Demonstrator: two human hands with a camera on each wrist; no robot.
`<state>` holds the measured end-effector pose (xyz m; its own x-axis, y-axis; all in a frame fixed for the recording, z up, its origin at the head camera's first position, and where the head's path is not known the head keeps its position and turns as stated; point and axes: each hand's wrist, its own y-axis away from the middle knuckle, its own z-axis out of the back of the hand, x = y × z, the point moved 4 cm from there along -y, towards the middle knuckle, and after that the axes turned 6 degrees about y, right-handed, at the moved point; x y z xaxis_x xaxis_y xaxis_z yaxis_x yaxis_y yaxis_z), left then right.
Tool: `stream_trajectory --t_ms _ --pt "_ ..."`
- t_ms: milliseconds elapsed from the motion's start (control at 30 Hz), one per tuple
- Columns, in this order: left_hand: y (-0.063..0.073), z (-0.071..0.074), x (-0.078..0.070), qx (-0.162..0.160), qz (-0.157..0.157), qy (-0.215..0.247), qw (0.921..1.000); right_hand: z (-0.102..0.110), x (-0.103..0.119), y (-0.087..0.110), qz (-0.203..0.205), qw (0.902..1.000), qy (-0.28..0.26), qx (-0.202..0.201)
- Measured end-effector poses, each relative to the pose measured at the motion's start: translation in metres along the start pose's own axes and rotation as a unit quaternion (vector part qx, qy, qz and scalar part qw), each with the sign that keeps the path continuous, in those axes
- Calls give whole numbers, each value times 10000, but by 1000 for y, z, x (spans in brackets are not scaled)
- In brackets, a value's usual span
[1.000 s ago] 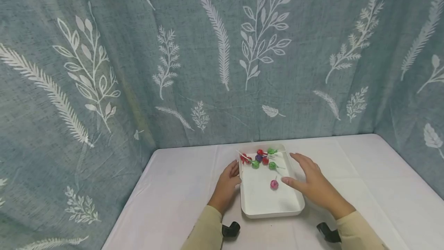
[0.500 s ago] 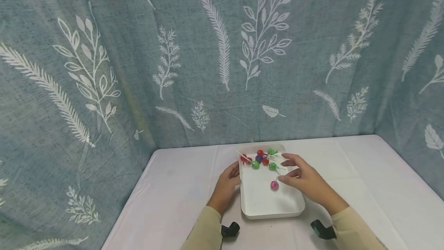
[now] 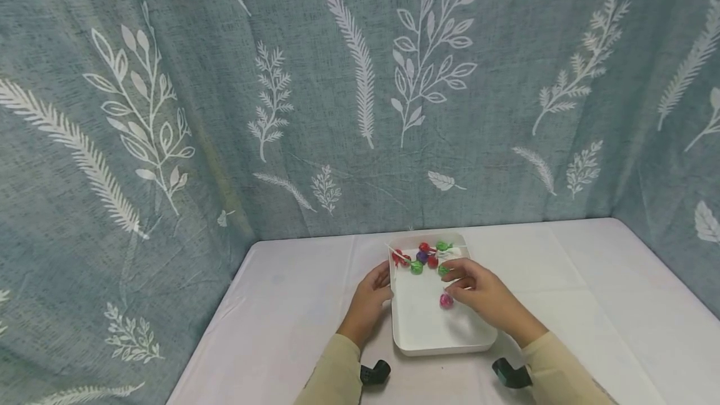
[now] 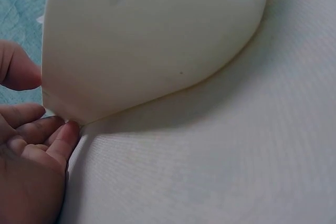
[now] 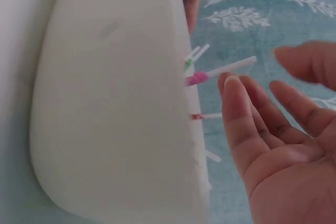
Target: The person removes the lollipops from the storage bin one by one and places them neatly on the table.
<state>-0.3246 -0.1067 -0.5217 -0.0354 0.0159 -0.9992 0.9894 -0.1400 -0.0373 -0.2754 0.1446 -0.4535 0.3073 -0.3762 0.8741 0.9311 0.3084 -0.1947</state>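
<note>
One bare L hand [image 3: 368, 300] lies against the outside of a shallow white rectangular tray [image 3: 422, 330], fingers nearly straight, tips touching the wall, w/ no firm grip visible; prob. just steadying it. The R hand [image 3: 480, 297] is over the tray's R side, half-open: fingers bent, clear gap btwn thumb & fingers, holding nothing. In the R wrist view, one fingertip is right by the white stick of a round pink-wrapped lollipop [image 3: 446, 300]; can't tell if they touch.

That lollipop lies alone mid-tray, well apart from the cluster, so fingers have room around it. The bent fingers & spread thumb seem to suit a thin stick. Just past the R fingers, partly hidden: a round green-wrapped lollipop [image 3: 442, 269]. Far end holds a loose bunch, heads close together: red-wrapped lollipops [image 3: 432, 262], a purple-wrapped lollipop [image 3: 422, 257] & two more greens [image 3: 416, 267]. Low walls prob. keep the balls from rolling off.

Materials: tray looks like smooth plastic, matte, rounded corners. Wrappers look thin & crinkly, pink one twisted at the neck. Sticks are slim, straight, white; one pokes over the L rim.

Further out: bench [image 3: 287, 305] w/ white cover, faint weave up close; beige sleeves [image 3: 330, 370]; black curved fittings [image 3: 375, 372] by the wrists; blue-green curtain [image 3: 337, 111] behind, white leaf prints, soft folds.
</note>
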Motion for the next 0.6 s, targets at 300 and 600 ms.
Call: stream_trajectory --t_ms 300,600 --pt "-9 2 0 77 -8 -6 10000 -15 -11 -12 -244 9988 421 45" --pt "-19 8 -2 182 -4 29 9998 -24 -19 -24 -1011 9886 1082 -270"
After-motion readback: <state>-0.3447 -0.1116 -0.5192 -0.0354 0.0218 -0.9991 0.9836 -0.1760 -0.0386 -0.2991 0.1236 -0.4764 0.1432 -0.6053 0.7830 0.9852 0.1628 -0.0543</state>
